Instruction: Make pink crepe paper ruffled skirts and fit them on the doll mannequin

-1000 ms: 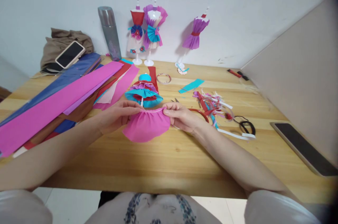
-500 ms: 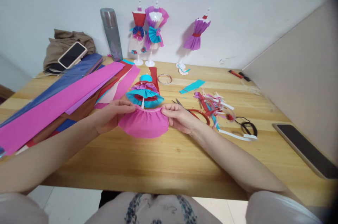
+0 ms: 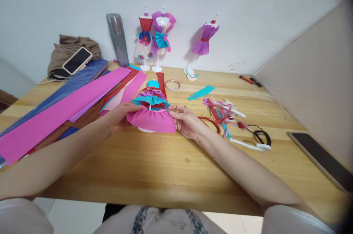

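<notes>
A gathered pink paper skirt (image 3: 151, 121) is stretched between my two hands, in front of the stand of a small dress form (image 3: 153, 92). That form wears turquoise, red and purple ruffles, and its white base shows below the pink paper. My left hand (image 3: 122, 115) pinches the left top corner of the pink piece. At the right top corner, my right hand (image 3: 186, 119) holds it between thumb and fingers, close to the turquoise ruffle.
Long coloured paper sheets (image 3: 66, 107) cover the left side. Three dressed forms and a bottle (image 3: 118, 39) stand by the wall. Orange-handled scissors (image 3: 211, 123), paper scraps (image 3: 223, 111), black cord (image 3: 260, 136) and a dark tablet-like object (image 3: 320, 158) lie to the right.
The pink skirt has risen slightly and tilted flatter, nearer the ruffled form, so the white base now shows below it. Both hands still hold its corners.
</notes>
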The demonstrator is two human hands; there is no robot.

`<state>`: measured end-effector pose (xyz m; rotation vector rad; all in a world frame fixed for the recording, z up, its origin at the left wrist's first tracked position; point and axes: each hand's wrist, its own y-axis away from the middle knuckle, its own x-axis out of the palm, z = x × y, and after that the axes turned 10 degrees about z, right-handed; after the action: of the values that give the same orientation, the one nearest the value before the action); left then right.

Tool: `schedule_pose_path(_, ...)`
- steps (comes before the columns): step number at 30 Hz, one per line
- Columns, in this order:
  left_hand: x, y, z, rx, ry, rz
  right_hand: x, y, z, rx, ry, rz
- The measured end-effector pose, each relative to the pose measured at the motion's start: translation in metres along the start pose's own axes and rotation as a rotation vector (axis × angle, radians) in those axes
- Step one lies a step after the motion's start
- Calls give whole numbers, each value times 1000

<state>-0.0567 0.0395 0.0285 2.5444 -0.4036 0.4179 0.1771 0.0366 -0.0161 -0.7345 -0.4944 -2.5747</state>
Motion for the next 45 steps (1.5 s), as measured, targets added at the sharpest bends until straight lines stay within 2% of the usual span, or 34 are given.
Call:
schedule_pose_path(3,-5,-7,4,-26,-38,-75,2,-3,-1,-42,3,-23)
schedule_pose_path(6,-6,-11,6,-23,-30,-96,5,-5,-1,-42,7,-25)
schedule_pose_path(13,-2,-5,3,-67,-5,-65,4,-7,0,-17,6,-38)
schedule_pose_path(23,8,-5,5,-76,62,-112,2,-4,1,-1,-24,-46)
schedule_pose_path(31,4,-7,9,-100,106,-102,2,-3,-1,-80,-20,-48)
schedule_pose_path(45,11,-7,6,-73,140,-121,3,-4,-1,-47,-31,-77)
